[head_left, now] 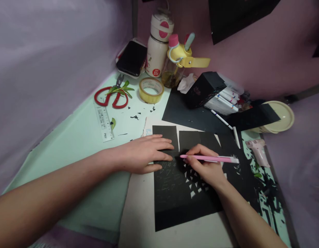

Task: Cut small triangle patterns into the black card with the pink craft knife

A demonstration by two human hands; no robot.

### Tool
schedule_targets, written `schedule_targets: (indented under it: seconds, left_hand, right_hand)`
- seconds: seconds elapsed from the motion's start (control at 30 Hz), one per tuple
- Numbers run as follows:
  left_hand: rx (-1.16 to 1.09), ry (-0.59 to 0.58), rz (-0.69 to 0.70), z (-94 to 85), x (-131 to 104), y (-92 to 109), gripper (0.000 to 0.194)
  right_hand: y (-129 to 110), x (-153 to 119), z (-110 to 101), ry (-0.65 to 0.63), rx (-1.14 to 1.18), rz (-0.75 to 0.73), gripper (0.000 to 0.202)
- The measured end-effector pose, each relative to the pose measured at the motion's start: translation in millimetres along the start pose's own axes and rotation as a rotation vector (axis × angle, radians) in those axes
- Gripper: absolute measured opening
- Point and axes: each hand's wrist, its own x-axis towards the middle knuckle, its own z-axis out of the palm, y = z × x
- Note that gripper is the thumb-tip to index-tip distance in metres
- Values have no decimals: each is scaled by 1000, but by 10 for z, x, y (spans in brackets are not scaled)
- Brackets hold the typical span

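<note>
My right hand (pixel 207 167) grips a slim pink pen-shaped tool (pixel 221 158), its tip pointing left at a sheet of black paper (pixel 167 210). Whether that tip is a nib or a blade is too small to tell. Fingers spread, my left hand (pixel 141 153) lies flat across the sheet's left edge. Faint drawn triangles and lines mark the paper between the hands. Several small cut-out holes show pale beside and below my right hand, which hides part of the sheet. Under the paper is a pale board (pixel 138 206).
Red-handled scissors (pixel 107 96), a clear ruler (pixel 104 124) and a tape roll (pixel 151 98) lie at left. Behind stand a white bottle (pixel 156 51) and a yellow-topped bottle (pixel 180 55). To the right are a black box (pixel 205 89), markers, a pink glue gun (pixel 258 151) and black scraps.
</note>
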Motion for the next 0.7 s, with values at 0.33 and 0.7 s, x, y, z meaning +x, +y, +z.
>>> schedule_targets:
  seconds: [0.33,0.7]
  left_hand:
    - [59,16,15,-41,14,31,35]
    - [86,6,-1,-19,20,40,35]
  right_hand:
    - [-294,-326,170,386,161,191,15]
    - [-150,-343,484,402,62,154,12]
